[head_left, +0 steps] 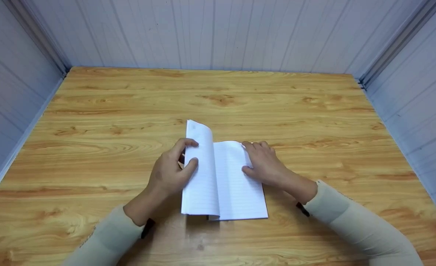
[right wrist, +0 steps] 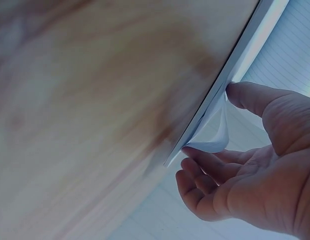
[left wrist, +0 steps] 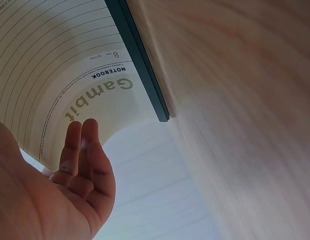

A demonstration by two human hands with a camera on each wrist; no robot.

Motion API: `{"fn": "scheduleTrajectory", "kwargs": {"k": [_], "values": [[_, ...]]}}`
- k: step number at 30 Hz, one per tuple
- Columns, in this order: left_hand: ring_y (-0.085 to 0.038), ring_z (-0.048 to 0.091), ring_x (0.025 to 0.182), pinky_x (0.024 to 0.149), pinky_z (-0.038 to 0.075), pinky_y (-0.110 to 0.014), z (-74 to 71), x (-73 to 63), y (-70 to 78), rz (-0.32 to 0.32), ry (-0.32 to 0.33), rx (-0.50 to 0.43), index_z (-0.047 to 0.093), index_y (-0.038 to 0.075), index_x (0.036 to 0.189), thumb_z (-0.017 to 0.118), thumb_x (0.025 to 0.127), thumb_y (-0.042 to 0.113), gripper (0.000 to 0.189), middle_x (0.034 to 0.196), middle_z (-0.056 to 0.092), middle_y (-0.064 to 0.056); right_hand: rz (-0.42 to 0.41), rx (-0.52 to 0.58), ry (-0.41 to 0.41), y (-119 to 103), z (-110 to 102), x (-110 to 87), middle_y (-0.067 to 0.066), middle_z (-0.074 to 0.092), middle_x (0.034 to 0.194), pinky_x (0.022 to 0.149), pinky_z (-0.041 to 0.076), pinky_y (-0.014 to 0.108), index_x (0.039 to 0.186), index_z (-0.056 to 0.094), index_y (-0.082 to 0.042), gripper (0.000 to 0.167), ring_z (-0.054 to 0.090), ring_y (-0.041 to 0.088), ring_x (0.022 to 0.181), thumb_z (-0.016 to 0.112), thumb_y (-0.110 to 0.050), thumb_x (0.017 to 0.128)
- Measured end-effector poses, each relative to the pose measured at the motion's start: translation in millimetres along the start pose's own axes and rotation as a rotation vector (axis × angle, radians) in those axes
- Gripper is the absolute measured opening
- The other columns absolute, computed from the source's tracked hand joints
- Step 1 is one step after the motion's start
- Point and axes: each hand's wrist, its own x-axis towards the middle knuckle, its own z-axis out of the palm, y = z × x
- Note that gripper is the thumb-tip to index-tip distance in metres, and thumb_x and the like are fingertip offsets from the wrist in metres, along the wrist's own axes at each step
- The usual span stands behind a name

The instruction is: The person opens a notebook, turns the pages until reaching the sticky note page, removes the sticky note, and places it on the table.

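An open lined notebook (head_left: 238, 195) lies on the table in front of me. My left hand (head_left: 170, 170) grips its raised left part, thumb on the page side and other fingers mostly hidden behind. In the left wrist view, the cover (left wrist: 102, 97) reads "Gambit NOTEBOOK" upside down, with a dark green spine strip (left wrist: 140, 57) along one edge. At the outer edge of the right-hand pages is my right hand (head_left: 264, 164). In the right wrist view, its thumb and fingers pinch a page (right wrist: 217, 142), which bows up between them.
A wood-grain table (head_left: 129, 99) lies under the notebook. White panelled walls (head_left: 210, 33) rise behind it and on both sides. Light sleeves (head_left: 111, 231) cover both forearms, with a dark strap piece (head_left: 302, 209) near the right wrist.
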Motion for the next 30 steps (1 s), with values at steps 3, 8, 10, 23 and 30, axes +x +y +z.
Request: {"fn": "scheduleTrajectory", "kwargs": {"k": [3,8,10,23,30], "values": [[-0.01,0.058,0.064,0.053,0.047,-0.027,0.0,0.2,0.3,-0.003,0.0,0.002,0.058,0.022,0.115,0.059,0.087,0.021,0.029,0.081,0.064,0.001,-0.001,-0.004,0.004,0.1,-0.4,0.7,0.017,0.055,0.135,0.098,0.036,0.052,0.141,0.042,-0.001,0.068,0.045,0.036,0.121,0.07,-0.024,0.084],[-0.01,0.058,0.063,0.053,0.046,-0.027,0.1,0.7,-0.5,0.004,0.005,-0.002,0.058,0.022,0.115,0.059,0.086,0.021,0.029,0.079,0.064,0.001,-0.032,-0.007,0.024,0.9,-0.3,1.1,0.018,0.058,0.13,0.097,0.038,0.052,0.137,0.046,0.001,0.064,0.049,0.035,0.115,0.069,-0.022,0.083],[-0.01,0.058,0.062,0.052,0.046,-0.027,0.1,0.9,-1.3,0.006,0.007,-0.006,0.058,0.022,0.115,0.059,0.085,0.02,0.029,0.078,0.064,0.002,-0.06,-0.002,0.037,1.3,-0.4,0.8,0.019,0.06,0.126,0.095,0.04,0.05,0.135,0.048,0.002,0.061,0.05,0.035,0.111,0.069,-0.02,0.082],[-0.009,0.06,0.062,0.053,0.047,-0.027,-0.3,1.2,-1.9,0.007,0.005,-0.015,0.058,0.023,0.114,0.058,0.085,0.021,0.029,0.078,0.065,0.003,-0.058,-0.049,0.106,2.7,-0.3,-0.9,0.008,0.069,0.093,0.069,0.045,0.037,0.127,0.056,-0.01,0.049,0.055,0.024,0.082,0.068,-0.025,0.081],[-0.009,0.058,0.062,0.052,0.047,-0.027,-0.8,0.8,-1.1,-0.001,0.01,-0.006,0.058,0.023,0.115,0.058,0.086,0.021,0.029,0.077,0.064,0.003,0.014,-0.057,0.151,1.4,1.2,-0.7,0.019,0.063,0.117,0.082,0.049,0.044,0.142,0.037,-0.005,0.072,0.059,0.032,0.096,0.07,-0.029,0.083]]}}
